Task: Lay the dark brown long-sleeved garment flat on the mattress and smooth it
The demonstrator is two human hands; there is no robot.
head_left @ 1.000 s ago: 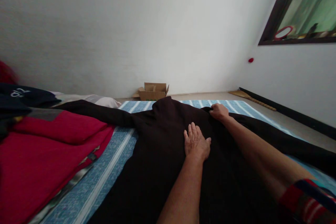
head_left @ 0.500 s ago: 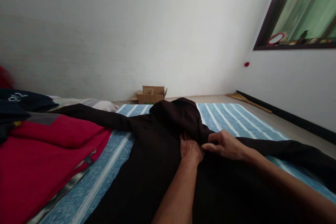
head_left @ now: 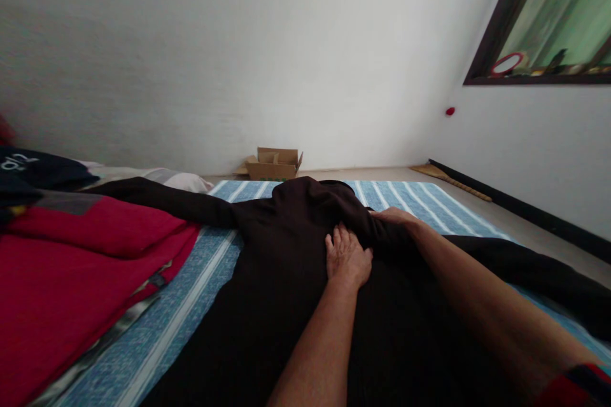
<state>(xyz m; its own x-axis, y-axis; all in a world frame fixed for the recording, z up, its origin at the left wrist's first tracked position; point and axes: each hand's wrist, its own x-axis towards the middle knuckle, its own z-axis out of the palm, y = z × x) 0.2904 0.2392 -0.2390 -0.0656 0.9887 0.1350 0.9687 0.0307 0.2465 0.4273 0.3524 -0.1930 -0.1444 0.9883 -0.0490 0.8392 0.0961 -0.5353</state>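
Centre frame, I see a dark brown, long-sleeved knit garment [head_left: 296, 280] spread flat over a blue mat with white stripes [head_left: 200, 305], sleeves running out to mid-left and lower right. The left hand [head_left: 347, 257] lies palm-down and open on the chest, gripping nothing, seemingly to pin the cloth. The right hand [head_left: 394, 216], just right of it, rests on a fold raised near the neck; I cannot tell whether its fingers pinch the fabric. A red folded cloth pile [head_left: 71, 280] fills the lower left, a small cardboard box [head_left: 274, 164] sits by the far wall.
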